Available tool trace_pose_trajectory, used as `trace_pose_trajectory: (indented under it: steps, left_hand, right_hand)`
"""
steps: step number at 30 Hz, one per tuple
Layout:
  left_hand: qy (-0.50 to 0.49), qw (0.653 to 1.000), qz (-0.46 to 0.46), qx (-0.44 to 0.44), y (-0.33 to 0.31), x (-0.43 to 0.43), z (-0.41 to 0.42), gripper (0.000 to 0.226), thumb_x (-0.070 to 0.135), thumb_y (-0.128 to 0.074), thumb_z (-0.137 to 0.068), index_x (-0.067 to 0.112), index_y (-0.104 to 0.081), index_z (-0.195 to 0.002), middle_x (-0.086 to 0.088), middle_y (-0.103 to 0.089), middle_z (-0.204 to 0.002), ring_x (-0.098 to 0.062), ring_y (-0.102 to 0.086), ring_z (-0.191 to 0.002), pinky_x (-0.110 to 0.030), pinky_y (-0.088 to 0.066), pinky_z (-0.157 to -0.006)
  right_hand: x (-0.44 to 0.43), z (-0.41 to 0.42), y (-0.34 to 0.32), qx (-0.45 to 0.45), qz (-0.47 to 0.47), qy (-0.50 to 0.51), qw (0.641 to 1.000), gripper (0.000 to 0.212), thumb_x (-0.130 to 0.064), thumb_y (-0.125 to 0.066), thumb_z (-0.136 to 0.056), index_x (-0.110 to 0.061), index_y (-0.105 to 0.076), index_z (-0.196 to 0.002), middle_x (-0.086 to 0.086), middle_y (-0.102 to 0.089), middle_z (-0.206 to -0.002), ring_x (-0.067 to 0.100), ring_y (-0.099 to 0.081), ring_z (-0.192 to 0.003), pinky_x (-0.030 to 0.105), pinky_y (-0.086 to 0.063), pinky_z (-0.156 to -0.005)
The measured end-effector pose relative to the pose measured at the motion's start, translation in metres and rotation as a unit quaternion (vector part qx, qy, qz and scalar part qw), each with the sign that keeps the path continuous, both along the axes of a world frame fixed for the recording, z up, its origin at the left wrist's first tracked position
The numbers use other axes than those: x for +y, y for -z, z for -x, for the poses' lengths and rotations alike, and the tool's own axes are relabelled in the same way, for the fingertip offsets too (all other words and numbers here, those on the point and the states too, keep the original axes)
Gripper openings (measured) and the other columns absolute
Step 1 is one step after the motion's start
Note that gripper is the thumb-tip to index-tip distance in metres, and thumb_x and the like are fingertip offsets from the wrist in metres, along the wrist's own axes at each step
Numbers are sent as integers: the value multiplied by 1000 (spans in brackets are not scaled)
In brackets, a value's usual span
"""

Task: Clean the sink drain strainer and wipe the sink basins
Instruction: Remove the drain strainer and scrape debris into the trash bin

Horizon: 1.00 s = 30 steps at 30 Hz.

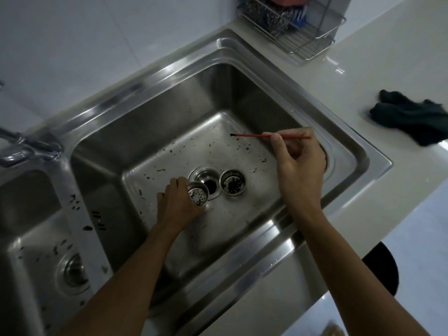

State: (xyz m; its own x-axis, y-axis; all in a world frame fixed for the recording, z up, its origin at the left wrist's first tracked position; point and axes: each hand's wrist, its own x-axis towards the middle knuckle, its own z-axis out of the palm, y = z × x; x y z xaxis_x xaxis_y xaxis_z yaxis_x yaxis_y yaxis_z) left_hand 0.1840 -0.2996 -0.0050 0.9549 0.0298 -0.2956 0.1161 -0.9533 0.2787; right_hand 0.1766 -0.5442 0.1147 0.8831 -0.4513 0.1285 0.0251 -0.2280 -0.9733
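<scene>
**Stainless steel strainer tipped up for brushing over an open sink drain**

Steel fills the view: a double kitchen sink seen from above, with a person's two bare forearms reaching into the large basin (169,112).

The left hand (177,204) is low in the basin, its fingers curled round the outside of a small perforated strainer basket (198,196). The basket is tilted so that its open mouth faces up and to the right, probably to present the dirty inside to the brush. It sits just beside the uncovered drain opening (210,185), so loosened grime would likely fall near the hole.

A second strainer basket (232,181) stands upright on the basin floor just to the right of the drain, with dark debris inside. It seems to be parked within reach, waiting its turn. Dark specks are scattered over the basin floor.

The right hand (299,163) is higher, with the wrist bent. Thumb and fingertips pinch a thin red brush (249,135) near its back end. The brush lies almost level, and its dark tip points left, well clear of both baskets.

On the pale countertop (363,69) to the right lies a crumpled dark cloth (409,116), likely kept for wiping the basins. A wire rack (312,42) of scrubbers stands at the back. The smaller basin (31,238) on the left is also speckled with dirt.
</scene>
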Motion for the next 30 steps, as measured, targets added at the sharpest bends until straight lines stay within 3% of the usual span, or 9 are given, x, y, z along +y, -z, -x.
trace_pose_trajectory:
  steps: [3, 6, 9, 12, 15, 19, 22, 26, 30]
  left_hand:
    - [-4, 1000, -28, 9, 3, 4, -6, 85, 53, -89, -70, 13, -48, -134, -8, -51, -132, -29, -53, -121, -48, -37, -105]
    - [6, 999, -42, 18, 1, 5, -4, 106, 63, -89, -64, 15, -42, -145, -10, -44, -144, -30, -45, -133, -50, -32, -111]
    - [83, 994, -58, -46, -2, -6, -3, 122, 77, -85, -56, 21, -37, -153, -6, -36, -153, -28, -34, -143, -53, -20, -119]
    - [156, 983, -54, -81, -6, -32, -14, 119, 82, -78, -59, 24, -37, -155, -1, -39, -155, -22, -34, -145, -53, -10, -123]
    - [208, 973, -90, -47, -2, -64, -27, 118, 82, -73, -66, 21, -30, -159, -4, -40, -159, -25, -35, -147, -57, -7, -124]
    - [194, 978, -76, -22, 10, -88, -33, 100, 72, -71, -79, 21, -35, -157, -5, -48, -156, -25, -42, -145, -57, -2, -123]
    - [166, 983, -57, -50, 9, -92, -28, 85, 61, -73, -83, 22, -43, -151, -4, -53, -149, -26, -50, -139, -55, -6, -121]
    - [111, 989, 18, -91, -13, -96, -20, 85, 49, -83, -76, 20, -49, -149, -8, -51, -137, -31, -54, -126, -53, -19, -119]
    - [55, 984, 120, -121, -66, -115, -18, 90, 34, -87, -75, 20, -45, -153, -7, -42, -133, -35, -49, -122, -50, -38, -114]
  right_hand:
    - [2, 0, 3, 2, -5, 4, 1000, 14, -22, -66, -98, -11, -63, -106, -4, -76, -100, 6, -74, -95, 25, -60, -83]
    - [3, 1, 6, 5, -7, 3, 1000, 13, -22, -66, -98, -11, -63, -106, -3, -76, -100, 8, -74, -95, 27, -60, -84]
    - [3, 1, 6, 14, 10, 11, 1000, 13, -22, -67, -98, -12, -64, -106, -5, -75, -96, 8, -73, -90, 22, -60, -79]
    - [0, 3, 3, 15, 44, 13, 999, 14, -22, -67, -98, -11, -64, -105, -9, -72, -93, 6, -71, -86, 19, -59, -76]
    - [-12, 8, -2, 14, 60, 13, 998, 12, -24, -67, -98, -14, -65, -103, -11, -71, -91, 13, -70, -83, 25, -60, -75]
    - [-33, 18, -7, 3, 72, 6, 997, 8, -25, -67, -97, -18, -64, -101, -23, -70, -89, 8, -69, -81, 21, -59, -72]
    - [-48, 24, -9, -6, 82, 12, 997, 5, -27, -67, -97, -26, -62, -98, -20, -69, -85, 7, -67, -80, 16, -56, -68]
    - [-68, 33, -12, -19, 72, 38, 997, 7, -28, -68, -97, -25, -63, -99, -14, -72, -91, 4, -68, -84, 12, -53, -70]
    - [-87, 48, -27, -38, 60, 43, 997, 9, -28, -69, -97, -21, -64, -101, -14, -70, -91, 6, -68, -87, 18, -55, -73]
